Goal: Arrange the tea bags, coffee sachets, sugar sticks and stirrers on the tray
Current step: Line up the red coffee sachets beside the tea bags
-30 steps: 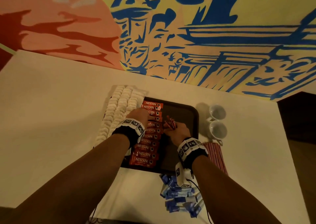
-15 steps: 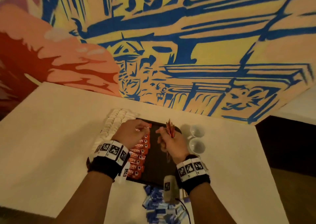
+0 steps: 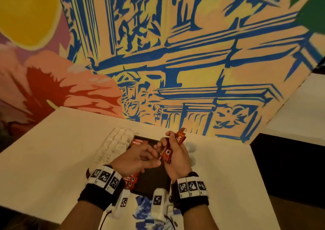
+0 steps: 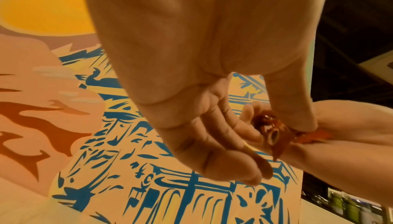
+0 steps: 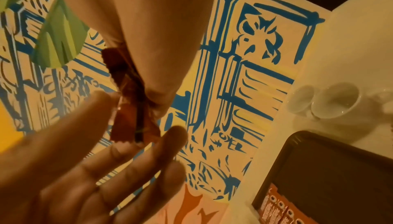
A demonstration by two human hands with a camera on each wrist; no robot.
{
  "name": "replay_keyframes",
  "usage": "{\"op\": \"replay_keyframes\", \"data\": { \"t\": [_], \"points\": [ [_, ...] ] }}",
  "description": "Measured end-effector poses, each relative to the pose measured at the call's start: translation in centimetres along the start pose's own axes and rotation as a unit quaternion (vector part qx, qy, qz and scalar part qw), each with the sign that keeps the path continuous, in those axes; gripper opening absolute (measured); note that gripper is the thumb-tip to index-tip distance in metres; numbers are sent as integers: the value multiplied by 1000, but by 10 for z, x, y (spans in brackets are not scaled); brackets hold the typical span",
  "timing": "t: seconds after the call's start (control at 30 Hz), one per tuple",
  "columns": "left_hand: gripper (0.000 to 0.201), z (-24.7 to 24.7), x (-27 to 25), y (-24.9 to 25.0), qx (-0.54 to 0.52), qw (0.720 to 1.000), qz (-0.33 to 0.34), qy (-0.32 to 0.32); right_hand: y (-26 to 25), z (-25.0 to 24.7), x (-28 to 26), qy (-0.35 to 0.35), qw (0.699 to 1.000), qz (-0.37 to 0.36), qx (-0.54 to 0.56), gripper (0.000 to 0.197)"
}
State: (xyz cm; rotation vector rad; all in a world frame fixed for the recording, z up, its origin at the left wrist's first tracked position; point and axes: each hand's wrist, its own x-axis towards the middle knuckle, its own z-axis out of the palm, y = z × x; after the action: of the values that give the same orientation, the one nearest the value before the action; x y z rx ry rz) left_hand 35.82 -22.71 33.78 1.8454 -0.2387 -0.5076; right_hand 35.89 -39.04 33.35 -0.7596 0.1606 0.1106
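Above the dark tray [image 3: 153, 182] my right hand [image 3: 169, 141] grips a small bunch of red coffee sachets [image 3: 179, 139], held upright. My left hand [image 3: 155, 157] meets their lower end, thumb and fingertips pinching it; the left wrist view shows the thumb on the sachets [image 4: 274, 135]. From the right wrist the bunch [image 5: 127, 110] stands between both hands. A row of coffee sachets [image 3: 139, 142] lies along the tray's left side. White tea bags [image 3: 114, 145] lie in rows left of it. Blue sugar sticks [image 3: 144, 212] are heaped near the front edge. The stirrers are hidden.
Two white cups [image 5: 336, 103] stand on the white table [image 3: 52, 150] right of the tray. A painted mural wall [image 3: 175, 54] rises directly behind the table. The table's right edge drops to a dark floor [image 3: 290, 168].
Both hands rose from the tray. The right hand lifted the red sachets up; the left hand left the sachet row and came to the bunch. The head camera tilted upward.
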Motion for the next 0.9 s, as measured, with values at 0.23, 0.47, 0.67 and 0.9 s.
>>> {"op": "replay_keyframes", "data": {
  "t": [0.23, 0.47, 0.67, 0.9],
  "points": [
    [31, -3, -10, 15, -15, 999, 34, 37, -10, 6, -5, 19, 999, -29, -37, 27],
    [23, -36, 8, 24, 4, 987, 92, 129, -17, 7, 16, 147, 978, -62, -137, 31],
    [19, -60, 28, 21, -47, 982, 84, 165, -7, 26, 39, 75, 977, -55, -190, 51],
    [21, -93, 38, 17, -108, 981, 61, 147, -7, 50, 65, 43, 966, -66, -244, 21]
  ]
}}
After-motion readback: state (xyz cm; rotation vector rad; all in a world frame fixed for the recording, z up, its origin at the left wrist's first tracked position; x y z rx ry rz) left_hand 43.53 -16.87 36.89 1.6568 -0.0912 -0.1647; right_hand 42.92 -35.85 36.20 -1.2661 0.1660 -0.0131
